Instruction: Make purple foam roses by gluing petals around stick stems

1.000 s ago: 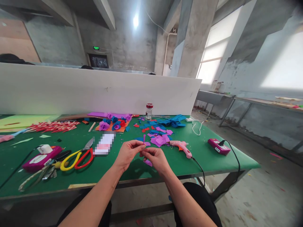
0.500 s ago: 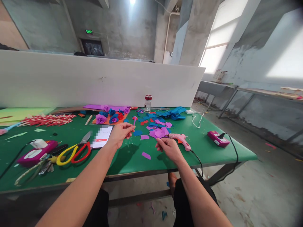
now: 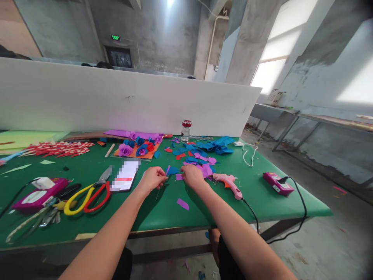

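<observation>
My left hand [image 3: 154,178] is closed in a pinch on a thin wire stem, with a narrow purple paper strip [image 3: 168,170] at its upper end. My right hand [image 3: 192,175] reaches down over the paper scraps, fingers drawn together at the right edge of a blue paper piece [image 3: 174,170]. Whether they grip it is hidden. Below the right hand's fingers lies a purple paper piece [image 3: 179,177]. More purple petals [image 3: 206,170] are heaped just behind this hand. A pink glue gun [image 3: 229,182] rests on the table to its right.
Red-and-yellow-handled scissors [image 3: 89,194], a phone [image 3: 126,175] and a purple power strip [image 3: 43,192] lie left on the green table [image 3: 163,214]. Finished paper roses [image 3: 138,147] and a glass jar [image 3: 185,131] stand behind, before a white board [image 3: 163,101]. A second purple socket box [image 3: 278,183] sits right.
My right hand has moved left and slightly up, from in front of the glue gun to the blue paper piece. My left hand still pinches the stem. The view has shifted slightly.
</observation>
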`<state>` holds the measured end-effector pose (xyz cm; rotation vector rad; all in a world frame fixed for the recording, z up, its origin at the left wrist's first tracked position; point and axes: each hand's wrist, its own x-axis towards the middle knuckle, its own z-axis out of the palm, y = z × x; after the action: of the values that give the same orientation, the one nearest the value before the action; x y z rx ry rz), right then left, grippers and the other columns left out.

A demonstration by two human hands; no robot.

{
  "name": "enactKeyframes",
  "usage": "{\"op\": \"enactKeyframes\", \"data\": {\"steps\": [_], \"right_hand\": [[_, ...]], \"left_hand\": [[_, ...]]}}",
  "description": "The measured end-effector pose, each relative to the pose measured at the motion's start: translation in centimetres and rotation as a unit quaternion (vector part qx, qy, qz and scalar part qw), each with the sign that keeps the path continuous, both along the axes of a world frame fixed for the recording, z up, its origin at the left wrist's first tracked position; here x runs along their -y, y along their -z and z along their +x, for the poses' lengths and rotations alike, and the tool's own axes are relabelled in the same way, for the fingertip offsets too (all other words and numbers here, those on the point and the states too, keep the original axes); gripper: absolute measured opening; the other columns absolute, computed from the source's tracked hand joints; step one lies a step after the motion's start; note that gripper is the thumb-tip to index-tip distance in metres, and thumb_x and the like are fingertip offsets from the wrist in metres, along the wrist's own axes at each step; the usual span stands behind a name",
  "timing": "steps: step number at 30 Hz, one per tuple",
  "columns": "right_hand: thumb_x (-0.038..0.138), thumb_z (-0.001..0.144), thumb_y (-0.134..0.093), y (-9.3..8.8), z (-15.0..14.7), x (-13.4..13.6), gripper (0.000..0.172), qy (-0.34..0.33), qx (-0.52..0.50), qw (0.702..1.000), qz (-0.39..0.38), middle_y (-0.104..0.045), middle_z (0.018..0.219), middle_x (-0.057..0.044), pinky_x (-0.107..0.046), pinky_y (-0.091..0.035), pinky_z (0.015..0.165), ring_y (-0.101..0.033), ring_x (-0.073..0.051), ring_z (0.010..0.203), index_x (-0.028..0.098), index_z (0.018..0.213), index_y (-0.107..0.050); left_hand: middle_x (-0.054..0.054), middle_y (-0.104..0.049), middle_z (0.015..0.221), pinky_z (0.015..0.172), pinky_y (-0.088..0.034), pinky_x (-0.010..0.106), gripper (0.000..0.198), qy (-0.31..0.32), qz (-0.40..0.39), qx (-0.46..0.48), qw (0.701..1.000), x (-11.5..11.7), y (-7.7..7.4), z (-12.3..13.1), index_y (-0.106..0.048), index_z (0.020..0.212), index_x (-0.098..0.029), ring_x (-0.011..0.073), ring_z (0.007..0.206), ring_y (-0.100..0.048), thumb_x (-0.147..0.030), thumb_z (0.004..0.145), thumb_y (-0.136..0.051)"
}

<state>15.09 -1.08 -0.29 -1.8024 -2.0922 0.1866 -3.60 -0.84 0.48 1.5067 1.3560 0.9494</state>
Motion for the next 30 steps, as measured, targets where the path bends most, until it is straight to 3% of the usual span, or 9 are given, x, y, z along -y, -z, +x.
{"op": "enactKeyframes", "data": {"steps": [3,6,8,11,14,17,20,25,30], "right_hand": [[0.006,0.075,-0.058,0.5,-0.8,-1.9,0.016,-0.008,0.004,1.000,-0.017,-0.069,0.091,-0.010,-0.026,-0.037,0.063,-0.064,-0.021,0.083,0.017,0.080,-0.068],[0.008,0.075,-0.056,0.8,-0.2,-1.7,0.013,-0.018,-0.018,1.000,-0.018,-0.068,0.084,-0.007,-0.025,-0.035,0.060,-0.062,-0.018,0.077,0.017,0.077,-0.065],[0.010,0.077,-0.052,0.8,0.4,-0.4,0.013,-0.022,-0.038,0.999,-0.012,-0.066,0.079,-0.004,-0.023,-0.035,0.058,-0.060,-0.016,0.074,0.017,0.082,-0.063],[0.014,0.079,-0.050,0.9,1.2,2.5,0.013,-0.051,-0.107,0.993,0.000,-0.062,0.072,0.001,-0.021,-0.035,0.055,-0.055,-0.012,0.063,0.018,0.087,-0.059],[0.015,0.073,-0.055,1.0,1.8,5.3,0.012,-0.104,-0.266,0.958,0.000,-0.054,0.064,0.006,-0.020,-0.033,0.051,-0.046,-0.009,0.054,0.018,0.084,-0.057],[0.017,0.070,-0.060,1.1,2.2,6.9,0.020,-0.108,-0.361,0.924,-0.061,-0.054,0.064,0.007,-0.019,-0.030,0.047,-0.043,-0.008,0.050,0.018,0.090,-0.056],[0.021,0.070,-0.065,1.3,2.4,7.4,0.027,-0.097,-0.391,0.909,-0.104,-0.059,0.068,0.005,-0.019,-0.030,0.045,-0.042,-0.007,0.048,0.019,0.095,-0.055],[0.022,0.070,-0.067,1.8,2.8,7.1,0.026,-0.093,-0.389,0.911,-0.097,-0.060,0.068,0.004,-0.020,-0.031,0.048,-0.042,-0.007,0.050,0.018,0.094,-0.058],[0.025,0.071,-0.064,2.2,3.8,6.4,0.010,-0.052,-0.373,0.925,-0.056,-0.054,0.060,0.005,-0.022,-0.032,0.050,-0.042,-0.009,0.052,0.017,0.075,-0.062]], "left_hand": [[-0.002,-0.056,0.041,0.034,-0.031,0.018,0.021,-0.006,0.011,0.003,1.000,0.1,0.3,0.2,-0.058,0.053,-0.018,0.0105,0.035,-0.049,-0.023,0.051,-0.078],[-0.001,-0.058,0.045,0.034,-0.029,0.018,0.021,-0.005,0.014,-0.004,1.000,0.1,0.5,0.7,-0.059,0.053,-0.018,0.0098,0.035,-0.047,-0.028,0.054,-0.077],[-0.001,-0.058,0.046,0.036,-0.031,0.019,0.023,0.002,0.019,0.007,1.000,0.2,0.5,1.0,-0.059,0.053,-0.017,0.0097,0.038,-0.048,-0.031,0.057,-0.077],[-0.002,-0.057,0.051,0.043,-0.037,0.019,0.027,0.039,0.013,0.114,0.993,0.5,0.3,1.5,-0.058,0.062,-0.017,0.0094,0.044,-0.050,-0.039,0.063,-0.074],[-0.006,-0.051,0.056,0.039,-0.028,0.017,0.031,0.085,-0.017,0.201,0.976,1.5,-0.3,1.9,-0.056,0.074,-0.018,0.0048,0.040,-0.039,-0.045,0.068,-0.071],[-0.007,-0.048,0.057,0.037,-0.018,0.017,0.032,0.126,-0.040,0.156,0.979,2.9,-0.9,2.4,-0.059,0.074,-0.016,0.0028,0.040,-0.029,-0.042,0.066,-0.075],[-0.005,-0.052,0.057,0.041,-0.023,0.018,0.031,0.164,-0.056,0.075,0.982,4.0,-1.1,3.1,-0.066,0.078,-0.015,0.0052,0.045,-0.036,-0.037,0.060,-0.078],[-0.001,-0.059,0.057,0.053,-0.035,0.021,0.020,0.171,-0.030,0.020,0.985,4.2,-0.5,3.8,-0.066,0.065,-0.013,0.0098,0.054,-0.048,-0.031,0.061,-0.074],[-0.005,-0.054,0.053,0.040,-0.019,0.020,0.023,0.122,-0.074,0.026,0.989,3.9,-0.1,3.8,-0.059,0.066,-0.015,0.0047,0.040,-0.031,-0.035,0.064,-0.070]]}}
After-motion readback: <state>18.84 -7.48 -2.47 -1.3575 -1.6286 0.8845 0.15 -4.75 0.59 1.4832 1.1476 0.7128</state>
